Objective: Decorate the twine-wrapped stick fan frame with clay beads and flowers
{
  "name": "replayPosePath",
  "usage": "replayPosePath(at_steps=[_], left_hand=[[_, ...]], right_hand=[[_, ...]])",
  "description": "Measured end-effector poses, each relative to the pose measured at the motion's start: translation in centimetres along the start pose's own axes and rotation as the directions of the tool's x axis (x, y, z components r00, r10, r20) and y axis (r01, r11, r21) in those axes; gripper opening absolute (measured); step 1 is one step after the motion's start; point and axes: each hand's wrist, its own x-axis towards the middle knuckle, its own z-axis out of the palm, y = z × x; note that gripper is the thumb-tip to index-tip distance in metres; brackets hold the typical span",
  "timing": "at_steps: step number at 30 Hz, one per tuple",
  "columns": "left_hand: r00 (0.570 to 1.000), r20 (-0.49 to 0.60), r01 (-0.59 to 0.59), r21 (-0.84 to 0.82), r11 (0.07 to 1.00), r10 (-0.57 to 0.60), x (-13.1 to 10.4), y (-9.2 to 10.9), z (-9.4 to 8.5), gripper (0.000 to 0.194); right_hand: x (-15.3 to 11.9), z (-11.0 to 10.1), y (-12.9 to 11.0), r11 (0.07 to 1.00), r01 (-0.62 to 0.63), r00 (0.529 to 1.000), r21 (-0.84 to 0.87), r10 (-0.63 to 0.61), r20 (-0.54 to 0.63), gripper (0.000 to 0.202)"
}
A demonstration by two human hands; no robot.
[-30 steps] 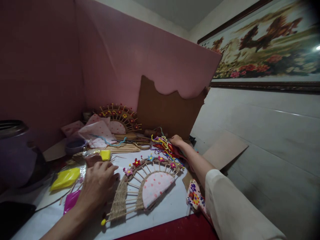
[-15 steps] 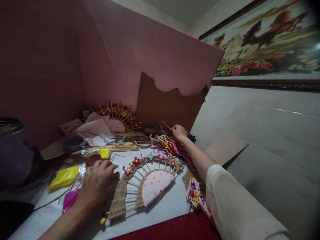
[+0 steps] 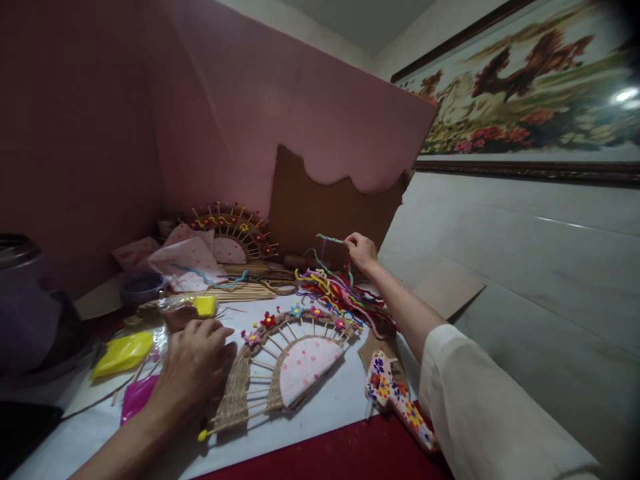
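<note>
My right hand (image 3: 361,252) pinches a pale green strand of yarn (image 3: 330,239) above a tangled pile of coloured yarn (image 3: 334,292). Other strands hang below the fingers. My left hand (image 3: 196,360) lies on the table with its fingers loosely stretched and nothing visible in them; its fingertips are partly hidden. Just right of it lies a fan-shaped craft piece (image 3: 240,393) of sticks woven with brown twine, with a dotted fabric half-circle (image 3: 307,370) at its centre. Small coloured flowers (image 3: 269,320) line its upper rim.
Yellow clay packets (image 3: 123,353) and a magenta packet (image 3: 137,400) lie at the left. A second fan (image 3: 245,230) leans at the back, behind sticks (image 3: 235,292) and scissors (image 3: 280,287). A flower-patterned glue gun (image 3: 395,397) sits front right. Brown cardboard (image 3: 330,207) stands behind.
My right hand has risen slightly, lifting the pale green strand from the pile, with other strands trailing. My left hand has stayed beside the fan. The view has shifted slightly.
</note>
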Motion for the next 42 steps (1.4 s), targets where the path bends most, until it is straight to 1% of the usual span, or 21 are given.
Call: replayPosePath(at_steps=[4, 6, 8, 10, 12, 15, 18, 22, 24, 27, 29, 31, 33, 36, 38, 40, 42], left_hand=[[1.0, 0.008, -0.001, -0.001, 1.0, 0.001, 0.0, 0.1, -0.1, 0.027], [1.0, 0.009, -0.004, -0.004, 1.0, 0.004, 0.0, 0.2, -0.2, 0.027], [1.0, 0.017, -0.007, 0.0, 1.0, 0.007, -0.1, 0.4, -0.3, 0.028], [1.0, 0.018, -0.008, 0.003, 1.0, 0.007, -0.2, 0.6, -0.5, 0.029], [1.0, 0.003, -0.004, -0.002, 1.0, 0.004, -0.3, 0.8, -0.8, 0.029], [1.0, -0.013, 0.003, -0.001, 1.0, -0.003, -0.4, 1.0, -1.1, 0.029], [1.0, -0.001, 0.002, 0.009, 1.0, -0.002, -0.3, 1.0, -1.3, 0.029], [1.0, -0.011, -0.013, 0.001, 1.0, 0.013, -0.3, 0.8, -1.0, 0.029], [1.0, -0.015, -0.024, -0.007, 1.0, 0.024, -0.3, 0.7, -0.9, 0.029], [0.999, -0.023, -0.023, -0.018, 1.0, 0.023, -0.3, 0.5, -0.7, 0.026], [1.0, -0.019, -0.022, -0.022, 1.0, 0.021, -0.3, 0.5, -0.6, 0.026], [1.0, -0.005, -0.022, -0.019, 1.0, 0.022, -0.3, 0.5, -0.7, 0.027], [1.0, 0.003, -0.023, -0.012, 1.0, 0.023, -0.3, 0.5, -0.8, 0.028], [1.0, 0.005, -0.026, -0.011, 1.0, 0.026, -0.3, 0.7, -0.9, 0.028], [1.0, 0.003, -0.03, -0.016, 0.999, 0.03, -0.3, 0.7, -0.8, 0.028], [0.999, 0.001, -0.035, -0.019, 0.999, 0.035, -0.3, 0.6, -0.6, 0.028], [0.999, 0.001, -0.039, -0.012, 0.999, 0.039, -0.3, 0.5, -0.3, 0.028]], right_hand=[[-0.8, 0.3, 0.4, 0.997, 0.083, 0.985, -0.005, -0.081, 0.152, 0.019], [-1.7, 0.4, 0.6, 0.992, 0.13, 0.968, -0.008, -0.125, 0.215, 0.021], [-2.8, 0.2, 0.7, 0.985, 0.174, 0.958, -0.02, -0.164, 0.237, 0.029], [-4.1, -0.3, 0.8, 0.977, 0.208, 0.955, -0.049, -0.192, 0.225, 0.034], [-5.5, -0.8, 1.0, 0.97, 0.225, 0.954, -0.087, -0.202, 0.222, 0.03], [-7.3, -1.5, 1.5, 0.965, 0.224, 0.938, -0.137, -0.176, 0.298, 0.022], [-8.6, -1.7, 2.2, 0.962, 0.216, 0.902, -0.168, -0.131, 0.412, 0.018], [-9.6, -1.5, 2.8, 0.962, 0.207, 0.849, -0.181, -0.084, 0.521, 0.016], [-9.9, -1.2, 2.7, 0.962, 0.205, 0.816, -0.181, -0.066, 0.574, 0.017], [-10.4, -0.7, 2.4, 0.961, 0.202, 0.767, -0.187, -0.037, 0.64, 0.025], [-10.7, -0.6, 2.2, 0.96, 0.196, 0.755, -0.202, -0.017, 0.655, 0.028], [-10.7, -0.7, 2.0, 0.957, 0.185, 0.775, -0.226, 0.0, 0.632, 0.028], [-10.6, -1.1, 1.9, 0.954, 0.159, 0.82, -0.254, 0.016, 0.572, 0.025], [-10.2, -1.9, 1.9, 0.954, 0.085, 0.906, -0.289, 0.047, 0.421, 0.019], [-9.8, -2.6, 1.9, 0.955, 0.018, 0.951, -0.298, 0.076, 0.3, 0.021], [-9.5, -3.1, 1.9, 0.956, -0.046, 0.976, -0.289, 0.104, 0.19, 0.024], [-9.2, -3.6, 1.8, 0.961, -0.093, 0.987, -0.262, 0.124, 0.105, 0.026]])
